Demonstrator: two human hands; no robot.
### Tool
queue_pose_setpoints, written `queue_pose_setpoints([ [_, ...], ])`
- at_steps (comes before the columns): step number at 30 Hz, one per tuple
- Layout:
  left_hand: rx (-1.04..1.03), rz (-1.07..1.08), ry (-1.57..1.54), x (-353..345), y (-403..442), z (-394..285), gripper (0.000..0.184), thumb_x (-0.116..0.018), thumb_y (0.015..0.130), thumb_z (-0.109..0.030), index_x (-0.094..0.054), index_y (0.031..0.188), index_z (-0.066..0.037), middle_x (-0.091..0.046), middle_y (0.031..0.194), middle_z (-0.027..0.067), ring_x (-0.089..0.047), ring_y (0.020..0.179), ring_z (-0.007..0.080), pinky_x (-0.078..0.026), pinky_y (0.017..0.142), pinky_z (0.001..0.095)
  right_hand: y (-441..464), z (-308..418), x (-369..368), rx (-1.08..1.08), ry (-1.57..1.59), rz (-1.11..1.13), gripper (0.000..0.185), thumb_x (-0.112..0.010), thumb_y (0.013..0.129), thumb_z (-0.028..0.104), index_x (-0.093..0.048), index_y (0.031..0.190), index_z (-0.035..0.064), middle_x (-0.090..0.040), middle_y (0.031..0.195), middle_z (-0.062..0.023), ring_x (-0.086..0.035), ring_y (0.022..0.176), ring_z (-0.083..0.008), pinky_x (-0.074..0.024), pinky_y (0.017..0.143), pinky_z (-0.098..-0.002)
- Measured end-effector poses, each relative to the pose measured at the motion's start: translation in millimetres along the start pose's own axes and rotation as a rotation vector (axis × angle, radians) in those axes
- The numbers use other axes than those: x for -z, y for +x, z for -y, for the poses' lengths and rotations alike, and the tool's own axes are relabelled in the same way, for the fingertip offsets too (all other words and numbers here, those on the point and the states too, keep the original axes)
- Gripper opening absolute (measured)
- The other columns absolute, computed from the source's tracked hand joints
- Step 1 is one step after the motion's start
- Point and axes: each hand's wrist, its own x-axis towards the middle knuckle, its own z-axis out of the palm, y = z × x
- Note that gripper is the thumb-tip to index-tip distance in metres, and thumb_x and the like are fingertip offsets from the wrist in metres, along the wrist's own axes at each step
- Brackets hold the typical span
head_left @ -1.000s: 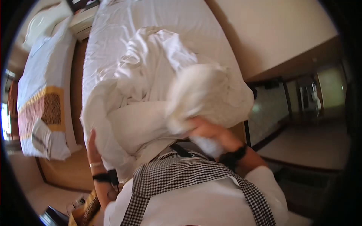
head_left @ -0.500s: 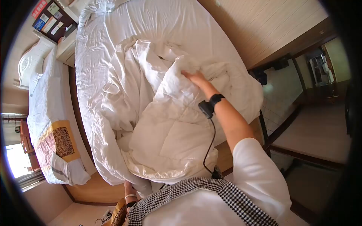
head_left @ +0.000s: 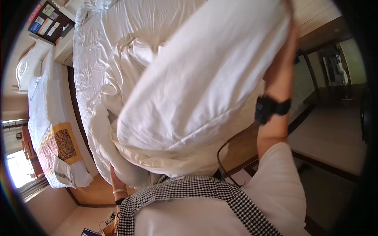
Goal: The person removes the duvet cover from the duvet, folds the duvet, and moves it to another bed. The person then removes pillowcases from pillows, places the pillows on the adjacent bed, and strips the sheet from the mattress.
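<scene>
Head view: the right hand (head_left: 290, 11), blurred near the top edge, has its grip clenched on a raised side of the white quilt (head_left: 197, 74). Low on the left, the left hand (head_left: 117, 181) touches the quilt's near edge; whether that grip is closed I cannot tell. The rest of the quilt lies bunched on the bed (head_left: 145, 15). Farther left stands a second bed (head_left: 49, 102) with a gold-edged runner (head_left: 65, 143) across it.

Beyond the far bed (head_left: 47, 106) glows, apparently, a window (head_left: 19, 170).
</scene>
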Motion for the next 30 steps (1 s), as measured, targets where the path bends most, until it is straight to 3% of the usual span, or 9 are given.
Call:
queue_pose_setpoints([
  [5,-0.200,0.036,-0.068,-75,-1,-28,0.054,-0.048,0.093,-0.042,-0.046,0.130,-0.003,-0.053,0.126,0.0144,-0.051,0.115,0.0297,-0.045,0.096,0.0430,126,-1,18,0.354,-0.561,-0.054,0.055,-0.062,0.085,0.034,-0.049,0.126,-0.0008,-0.056,0.120,-0.0185,-0.055,0.108,-0.0286,-0.0456,0.090,-0.0408],
  [10,-0.275,-0.067,-0.123,-68,3,-50,0.053,-0.047,0.094,-0.042,-0.046,0.130,-0.003,-0.053,0.127,0.0163,-0.051,0.115,0.0314,-0.044,0.097,0.0461,109,-146,76,0.220,-1.490,-0.159,0.059,-0.061,0.084,0.034,-0.046,0.127,-0.0031,-0.054,0.123,-0.0228,-0.054,0.112,-0.0319,-0.0448,0.091,-0.0433],
  [14,-0.281,-0.074,-0.239,-42,-19,-50,0.051,-0.046,0.094,-0.041,-0.048,0.127,-0.003,-0.052,0.129,0.0145,-0.053,0.114,0.0325,-0.046,0.095,0.0482,-67,-261,74,-0.239,-1.235,0.250,0.065,-0.060,0.086,0.040,-0.041,0.131,-0.0034,-0.050,0.126,-0.0260,-0.048,0.118,-0.0368,-0.0386,0.099,-0.0437],
  [20,-0.241,0.031,-0.229,-49,-44,-34,0.043,-0.052,0.093,-0.033,-0.052,0.123,-0.002,-0.060,0.119,0.0139,-0.058,0.108,0.0282,-0.048,0.094,0.0442,-206,-309,-65,0.101,-1.236,0.685,0.100,-0.073,0.069,0.050,-0.027,0.138,-0.0054,-0.046,0.128,-0.0281,-0.047,0.116,-0.0400,-0.0389,0.098,-0.0425],
  [23,-0.360,-0.033,-0.148,-19,-67,-48,0.040,-0.051,0.094,-0.029,-0.053,0.122,-0.001,-0.059,0.120,0.0149,-0.057,0.109,0.0281,-0.047,0.095,0.0441,-227,-350,-77,0.232,-1.582,0.642,0.079,-0.068,0.076,0.043,-0.038,0.132,-0.0035,-0.055,0.116,-0.0274,-0.053,0.110,-0.0372,-0.0422,0.093,-0.0450],
  [25,-0.548,-0.052,-0.170,-1,-111,-83,0.042,-0.053,0.093,-0.025,-0.050,0.125,0.001,-0.057,0.122,0.0166,-0.055,0.112,0.0287,-0.043,0.098,0.0418,-206,-400,-64,-0.102,-1.308,0.544,0.052,-0.062,0.080,0.034,-0.052,0.115,-0.0030,-0.060,0.106,-0.0243,-0.057,0.102,-0.0360,-0.0455,0.087,-0.0452],
  [26,-0.786,-0.218,0.159,20,-133,-97,0.046,-0.055,0.088,-0.021,-0.047,0.127,0.002,-0.057,0.122,0.0175,-0.054,0.112,0.0283,-0.042,0.099,0.0403,-190,-413,-59,-0.266,-1.163,0.497,0.040,-0.059,0.082,0.029,-0.059,0.106,-0.0027,-0.063,0.100,-0.0227,-0.060,0.098,-0.0354,-0.0472,0.085,-0.0453],
  [27,-1.011,-0.379,0.497,45,-153,-110,0.051,-0.057,0.084,-0.017,-0.045,0.129,0.003,-0.056,0.123,0.0183,-0.054,0.113,0.0278,-0.041,0.099,0.0387,-163,-410,-46,0.016,-1.378,0.569,0.022,-0.052,0.084,0.018,-0.064,0.079,0.0002,-0.066,0.084,-0.0186,-0.064,0.082,-0.0343,-0.0507,0.071,-0.0453],
  [30,-1.402,-0.758,1.237,124,-181,-142,0.064,-0.062,0.075,-0.008,-0.039,0.133,0.005,-0.055,0.124,0.0193,-0.053,0.114,0.0271,-0.040,0.097,0.0357,-111,-249,3,0.053,-1.059,0.359,0.035,-0.043,0.090,0.031,-0.051,0.106,0.0011,-0.055,0.106,-0.0138,-0.055,0.099,-0.0267,-0.0439,0.085,-0.0386],
])
